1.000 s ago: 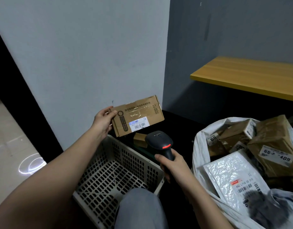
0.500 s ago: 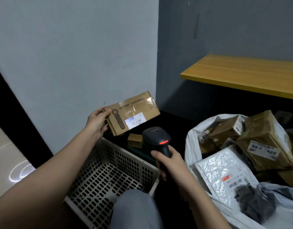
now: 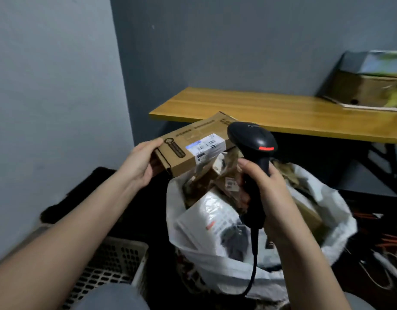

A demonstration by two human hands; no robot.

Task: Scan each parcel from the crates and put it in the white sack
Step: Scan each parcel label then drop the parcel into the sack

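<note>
At the near left, only a corner of the crate (image 3: 112,262) shows now; a second ago its perforated floor filled the lower middle of the view, so the head has swung right, toward the sack. The left hand (image 3: 139,164) grips the box (image 3: 193,146) by its left end, thumb on top and fingers curled underneath. Earlier the box was held up over the crate with its label facing the camera; now it lies flatter and has been carried right, so its right end hangs above the far left rim of the sack (image 3: 226,267). That reads as the scan being over and the drop about to come, though whether the scan registered cannot be told. The right hand (image 3: 267,198) is wrapped round the handle of the scanner (image 3: 251,139), which has risen from low beside the crate to stand upright over the sack, its head just in front of the box's right end, the red light showing, the cable trailing down. The sack, formerly at the right edge, now sits centred and is heaped with parcels. Far right, the wooden counter (image 3: 282,113) carries an open carton (image 3: 370,88) that was out of view before.
</note>
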